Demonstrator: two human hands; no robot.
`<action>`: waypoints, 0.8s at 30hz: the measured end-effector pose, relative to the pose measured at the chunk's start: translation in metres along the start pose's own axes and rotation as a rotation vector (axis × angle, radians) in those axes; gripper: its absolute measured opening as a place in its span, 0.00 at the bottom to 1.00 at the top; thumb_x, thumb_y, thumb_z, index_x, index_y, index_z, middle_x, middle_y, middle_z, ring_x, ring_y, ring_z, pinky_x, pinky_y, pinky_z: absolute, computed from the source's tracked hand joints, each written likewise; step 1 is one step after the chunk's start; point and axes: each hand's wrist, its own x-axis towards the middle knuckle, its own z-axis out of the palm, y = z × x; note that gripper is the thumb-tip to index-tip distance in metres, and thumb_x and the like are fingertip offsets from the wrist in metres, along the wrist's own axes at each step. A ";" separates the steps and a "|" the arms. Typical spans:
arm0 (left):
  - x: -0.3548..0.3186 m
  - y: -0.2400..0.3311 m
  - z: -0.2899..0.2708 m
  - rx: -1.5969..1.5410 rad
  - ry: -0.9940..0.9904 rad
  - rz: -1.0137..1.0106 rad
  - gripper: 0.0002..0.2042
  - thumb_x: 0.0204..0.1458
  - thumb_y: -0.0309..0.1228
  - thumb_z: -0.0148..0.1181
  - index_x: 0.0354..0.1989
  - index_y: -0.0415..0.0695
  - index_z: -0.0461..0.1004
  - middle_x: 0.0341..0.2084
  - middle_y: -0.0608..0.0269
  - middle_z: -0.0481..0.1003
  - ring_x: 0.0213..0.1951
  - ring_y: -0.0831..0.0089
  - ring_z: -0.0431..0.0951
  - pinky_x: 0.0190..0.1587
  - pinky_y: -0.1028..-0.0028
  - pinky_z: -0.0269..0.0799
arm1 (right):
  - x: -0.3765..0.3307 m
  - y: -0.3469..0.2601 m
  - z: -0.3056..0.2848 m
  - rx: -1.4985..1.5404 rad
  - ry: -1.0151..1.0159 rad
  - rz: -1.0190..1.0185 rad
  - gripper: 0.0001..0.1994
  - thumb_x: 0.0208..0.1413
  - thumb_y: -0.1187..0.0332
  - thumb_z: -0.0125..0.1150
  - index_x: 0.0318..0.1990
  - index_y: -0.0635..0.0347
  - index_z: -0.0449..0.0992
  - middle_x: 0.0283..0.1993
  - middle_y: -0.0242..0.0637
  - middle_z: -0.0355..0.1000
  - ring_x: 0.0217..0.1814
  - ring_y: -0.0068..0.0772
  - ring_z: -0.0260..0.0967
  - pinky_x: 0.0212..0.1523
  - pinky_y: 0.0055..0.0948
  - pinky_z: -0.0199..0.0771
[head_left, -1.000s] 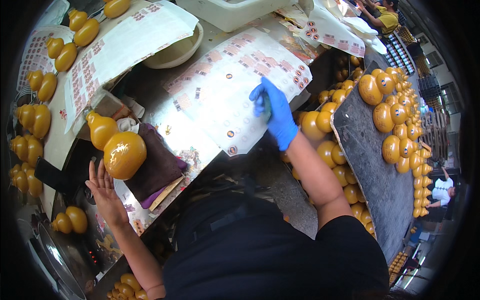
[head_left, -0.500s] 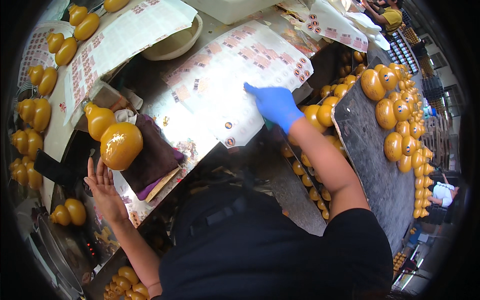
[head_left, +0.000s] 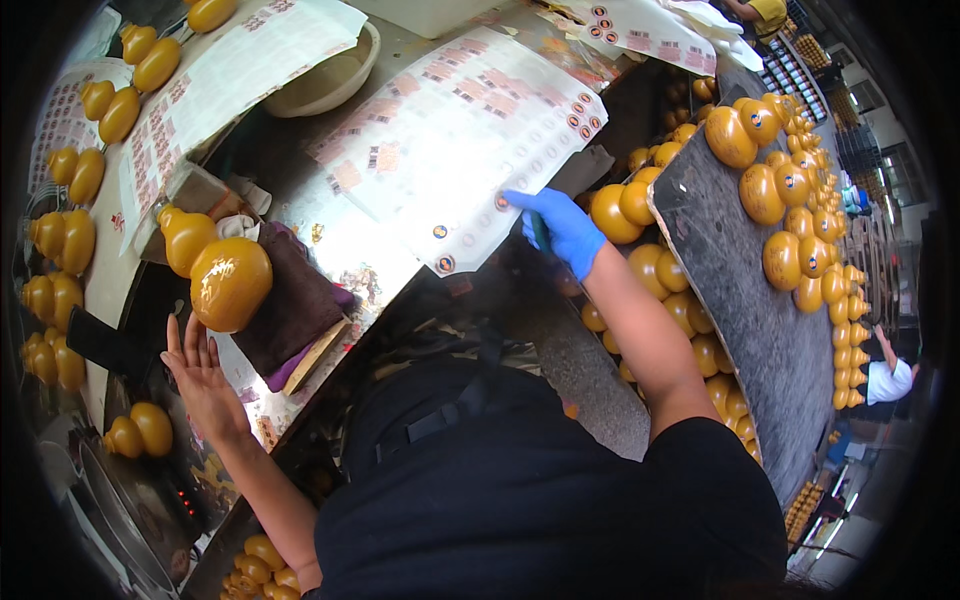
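Observation:
A glossy yellow-orange gourd-shaped piece [head_left: 215, 265] lies on a dark purple cloth [head_left: 292, 310] at the left of the workbench. My left hand [head_left: 203, 378], bare and with fingers spread, rests just below the gourd, touching nothing clearly. My right hand [head_left: 562, 228] wears a blue glove and its fingertips press a small round sticker at the near edge of a large white sticker sheet [head_left: 462, 140]. A thin dark tool seems to lie in that gloved hand, partly hidden.
More gourds line the left rim [head_left: 62, 235] and fill a bin [head_left: 640, 260] by my right arm. A dark board [head_left: 745, 300] carries rows of gourds [head_left: 790, 190]. A beige bowl [head_left: 325, 85] and another sticker sheet [head_left: 225, 85] lie farther back. A person in white [head_left: 885, 375] stands at the right.
My gloved right hand has slid down and toward me along the sticker sheet to its near edge. My left hand has stayed beneath the gourd.

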 end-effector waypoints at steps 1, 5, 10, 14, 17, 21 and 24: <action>-0.002 -0.001 -0.002 0.020 0.012 -0.006 0.28 0.66 0.50 0.28 0.67 0.42 0.51 0.60 0.52 0.64 0.63 0.64 0.60 0.67 0.66 0.46 | -0.005 0.001 -0.011 -0.052 -0.076 0.050 0.11 0.51 0.61 0.66 0.26 0.55 0.72 0.18 0.26 0.64 0.13 0.19 0.57 0.14 0.21 0.57; -0.002 -0.005 -0.013 0.046 0.040 -0.035 0.29 0.65 0.50 0.29 0.67 0.43 0.51 0.59 0.53 0.64 0.64 0.65 0.59 0.67 0.66 0.45 | -0.017 0.002 -0.025 0.048 -0.081 0.203 0.11 0.50 0.59 0.67 0.28 0.54 0.73 0.16 0.22 0.60 0.14 0.15 0.55 0.14 0.17 0.52; 0.006 -0.003 -0.009 0.026 0.016 -0.008 0.29 0.66 0.50 0.29 0.67 0.43 0.52 0.59 0.53 0.64 0.63 0.65 0.59 0.67 0.67 0.46 | -0.029 0.010 -0.003 0.081 -0.038 0.163 0.12 0.50 0.61 0.67 0.26 0.53 0.71 0.16 0.20 0.57 0.14 0.15 0.51 0.15 0.17 0.50; 0.013 0.002 -0.005 0.018 0.011 -0.007 0.28 0.66 0.50 0.29 0.66 0.42 0.53 0.59 0.52 0.64 0.64 0.64 0.59 0.67 0.67 0.46 | -0.016 0.041 -0.010 0.312 0.062 0.043 0.10 0.51 0.62 0.67 0.28 0.52 0.70 0.17 0.21 0.59 0.13 0.16 0.52 0.13 0.19 0.52; 0.019 0.002 -0.008 0.020 0.004 0.002 0.28 0.66 0.49 0.29 0.66 0.42 0.53 0.59 0.51 0.64 0.63 0.64 0.60 0.66 0.67 0.48 | -0.023 0.038 -0.014 0.348 0.099 0.094 0.10 0.51 0.61 0.66 0.29 0.51 0.71 0.18 0.21 0.61 0.11 0.17 0.54 0.12 0.20 0.53; 0.025 0.001 -0.004 0.017 -0.023 0.000 0.28 0.66 0.50 0.30 0.66 0.42 0.53 0.59 0.51 0.63 0.62 0.65 0.61 0.65 0.68 0.51 | -0.032 0.034 0.006 0.324 0.082 0.072 0.11 0.50 0.59 0.68 0.32 0.52 0.72 0.18 0.21 0.61 0.13 0.16 0.54 0.13 0.19 0.52; 0.028 0.001 0.004 0.022 -0.032 -0.007 0.28 0.66 0.48 0.29 0.65 0.41 0.54 0.58 0.50 0.65 0.62 0.64 0.62 0.65 0.67 0.52 | -0.029 0.042 0.014 0.348 0.128 0.010 0.09 0.51 0.64 0.67 0.33 0.53 0.73 0.20 0.21 0.59 0.16 0.16 0.52 0.16 0.18 0.50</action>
